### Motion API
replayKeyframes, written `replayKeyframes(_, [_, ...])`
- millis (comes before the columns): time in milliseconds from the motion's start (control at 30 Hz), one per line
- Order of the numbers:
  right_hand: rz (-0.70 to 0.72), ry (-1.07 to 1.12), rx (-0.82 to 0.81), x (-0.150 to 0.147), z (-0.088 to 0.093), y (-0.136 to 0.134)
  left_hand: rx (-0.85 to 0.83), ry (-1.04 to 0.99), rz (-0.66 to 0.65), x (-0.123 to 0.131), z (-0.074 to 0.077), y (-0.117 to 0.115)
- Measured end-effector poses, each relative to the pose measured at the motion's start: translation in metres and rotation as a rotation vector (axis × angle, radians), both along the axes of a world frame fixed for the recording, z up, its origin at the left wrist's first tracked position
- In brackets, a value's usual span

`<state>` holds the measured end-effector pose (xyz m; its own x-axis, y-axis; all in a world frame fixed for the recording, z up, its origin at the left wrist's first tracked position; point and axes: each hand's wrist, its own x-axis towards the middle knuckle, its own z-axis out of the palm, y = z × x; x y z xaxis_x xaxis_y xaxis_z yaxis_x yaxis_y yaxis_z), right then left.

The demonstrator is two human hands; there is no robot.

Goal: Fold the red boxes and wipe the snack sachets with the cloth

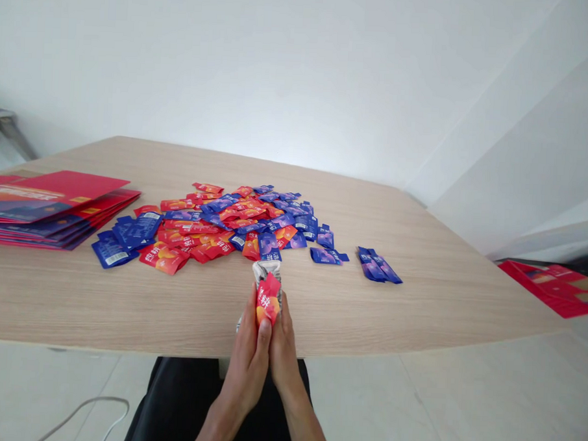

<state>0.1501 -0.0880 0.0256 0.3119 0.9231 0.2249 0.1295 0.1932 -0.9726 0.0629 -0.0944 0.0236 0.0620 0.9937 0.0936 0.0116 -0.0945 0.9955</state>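
Note:
My left hand (250,354) and my right hand (283,350) are pressed together at the table's front edge. Between them is a red sachet (268,300) with white lettering and an orange print, standing roughly upright. Behind it shows a whitish item with dark markings (267,269), mostly hidden, so its kind is unclear. My left thumb lies over the sachet's lower end. Just beyond my hands begins a loose pile of red sachets (164,258) and blue sachets (297,209).
On the wooden table (447,279), two blue sachets (378,265) lie side by side at the right. Stacked red and purple folded cartons (55,203) stand at the left. A red open box (549,283) sits beyond the right edge. A cable (96,400) lies on the floor.

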Motion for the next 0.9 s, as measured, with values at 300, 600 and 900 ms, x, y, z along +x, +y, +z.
replayKeyframes(300, [0.039, -0.093, 0.081, 0.011, -0.01, 0.049, 0.132, 0.094, 0.097, 0.007, -0.01, 0.069])
replayKeyframes(600, [-0.127, -0.201, 0.126, 0.033, 0.009, 0.066, 0.336, 0.229, -0.036, 0.005, -0.014, 0.064])
replayKeyframes(900, [-0.229, -0.237, 0.15, 0.055, 0.005, 0.072, 0.334, 0.433, -0.126, 0.007, -0.036, 0.067])
